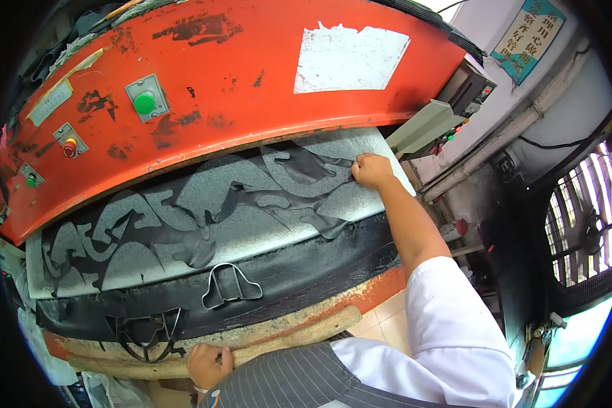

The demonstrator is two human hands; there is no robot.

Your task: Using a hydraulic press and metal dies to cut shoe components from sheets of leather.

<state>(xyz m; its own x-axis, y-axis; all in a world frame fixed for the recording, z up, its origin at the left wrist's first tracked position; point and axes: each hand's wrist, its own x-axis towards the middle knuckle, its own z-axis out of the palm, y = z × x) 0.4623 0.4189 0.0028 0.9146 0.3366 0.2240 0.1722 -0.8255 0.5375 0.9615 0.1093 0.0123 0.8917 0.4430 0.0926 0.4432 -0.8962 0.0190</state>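
A cut-out black sheet (pixel 251 197), leather-like and full of shaped holes, lies crumpled across the pale cutting board (pixel 306 228). At the board's far right, my right hand (pixel 372 170) is closed on a narrow end of this sheet. Low in the view, my left hand (pixel 209 366) rests by the worn front rail (pixel 285 336) with its fingers curled in; what they hold, if anything, is hidden. Two metal cutting dies sit in front of the board: a bell-shaped die (pixel 231 285) on the black ledge and a dark angular die (pixel 145 330) nearer the rail.
The orange press head (pixel 251 75) spans the back, close above the board's far edge. It carries a green button (pixel 144 103) and a red knob (pixel 69 147). A grey control arm (pixel 425 126) juts out at right. A barred window (pixel 585 211) stands far right.
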